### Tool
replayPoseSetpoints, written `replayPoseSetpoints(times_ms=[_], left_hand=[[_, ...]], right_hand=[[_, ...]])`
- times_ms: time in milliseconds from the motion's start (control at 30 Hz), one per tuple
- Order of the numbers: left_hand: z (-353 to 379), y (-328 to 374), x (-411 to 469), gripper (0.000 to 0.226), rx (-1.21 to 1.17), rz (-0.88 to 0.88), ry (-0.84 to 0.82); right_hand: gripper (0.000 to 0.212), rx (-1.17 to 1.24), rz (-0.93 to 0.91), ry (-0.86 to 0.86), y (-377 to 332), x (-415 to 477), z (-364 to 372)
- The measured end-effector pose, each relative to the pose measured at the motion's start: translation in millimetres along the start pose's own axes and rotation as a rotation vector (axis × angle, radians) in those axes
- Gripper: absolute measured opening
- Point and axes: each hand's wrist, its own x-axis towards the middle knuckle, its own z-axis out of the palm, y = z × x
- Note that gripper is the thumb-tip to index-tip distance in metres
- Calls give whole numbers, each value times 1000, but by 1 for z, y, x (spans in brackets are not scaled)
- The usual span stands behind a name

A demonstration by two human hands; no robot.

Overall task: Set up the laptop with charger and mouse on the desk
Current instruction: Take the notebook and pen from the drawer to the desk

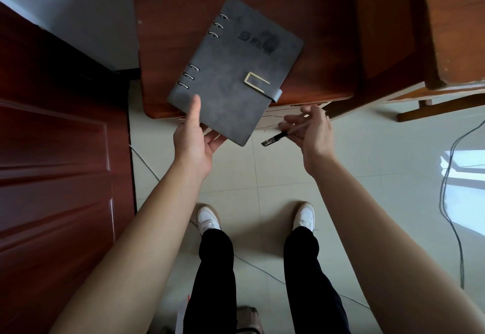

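Note:
A grey ring-bound notebook (233, 71) with a gold clasp lies tilted over the near edge of the dark wooden desk (301, 5). My left hand (195, 136) grips its near corner, thumb on the cover and fingers underneath. To the right, just below the desk's front edge, my right hand (312, 130) holds a black pen (275, 139) that points left and down. No laptop, charger or mouse is in view.
A dark red door (52, 163) stands at the left. A lighter wooden chair or table (451, 31) is at the upper right. A dark cable (456, 228) and a thin white cable (147, 165) run over the pale tiled floor. A bag (246, 320) sits by my feet.

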Motion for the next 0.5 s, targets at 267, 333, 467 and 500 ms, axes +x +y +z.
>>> replayPoseSetpoints(times_ms=[267,333,467,500], left_hand=[[-7,-14,-21,42,115,49,40],[-16,-22,-32,41,167,10,26],[-40,-25,-44,47,282,-49,20],[-45,-22,-47,56,319,-47,50]], right_hand=[[36,-136,37,-151,-7,-30,5],[37,-132,37,-243,-8,-39,7],[32,-178,-25,-297,-8,-55,5],[33,-177,-44,-304,-11,-62,5]])
